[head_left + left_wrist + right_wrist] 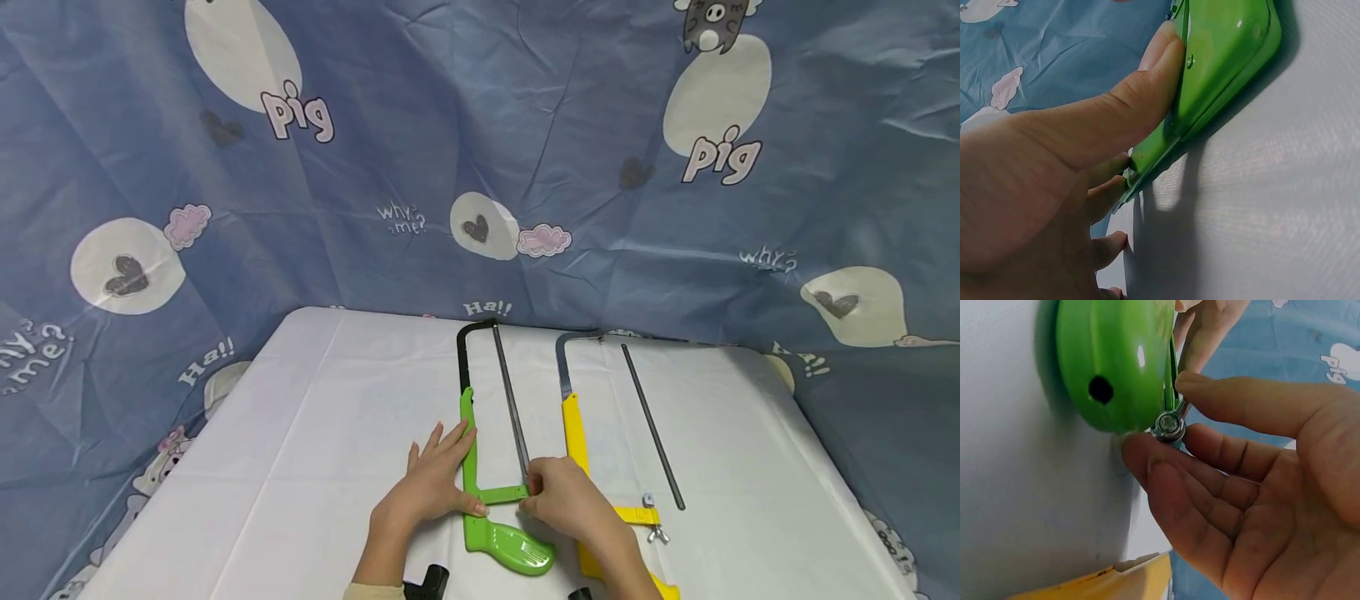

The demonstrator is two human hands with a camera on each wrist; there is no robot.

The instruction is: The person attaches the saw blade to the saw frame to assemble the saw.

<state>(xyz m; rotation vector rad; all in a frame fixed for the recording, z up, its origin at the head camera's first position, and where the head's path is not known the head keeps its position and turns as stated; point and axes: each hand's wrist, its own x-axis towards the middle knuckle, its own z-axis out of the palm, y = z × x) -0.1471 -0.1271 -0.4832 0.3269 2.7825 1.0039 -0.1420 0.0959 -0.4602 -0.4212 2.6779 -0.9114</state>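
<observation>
- From my feed, the green hacksaw [469,467] lies on the white cloth [360,375], directly in front of the person and between the two hands, handle end nearest, black bow pointing away.
- The relation I'd watch is at the end of the green crosspiece [501,495]: the hacksaw blade [512,400] runs forward from there, leaning slightly left, to the tip of the bow. Whether it is hooked on there, I can't tell.
- The right hand [566,496] is the nearer one to that joint. My right wrist view shows a narrow grip: thumb and index finger pinch a metal wing nut [1169,425] beside the green handle.
- The left hand [431,483] presses the green frame from the left, fingers spread and fairly straight, thumb against the handle end. I read that as steadying.
- As I judge it, any turn at the wing nut depends on the blade's near end sitting square to the crosspiece; the right fingers hide that contact in my head view.
- Just right, under the right forearm, lies the yellow hacksaw [574,429]. A loose blade [652,425] lies beyond it, apart from its frame and slanted the same way.
</observation>
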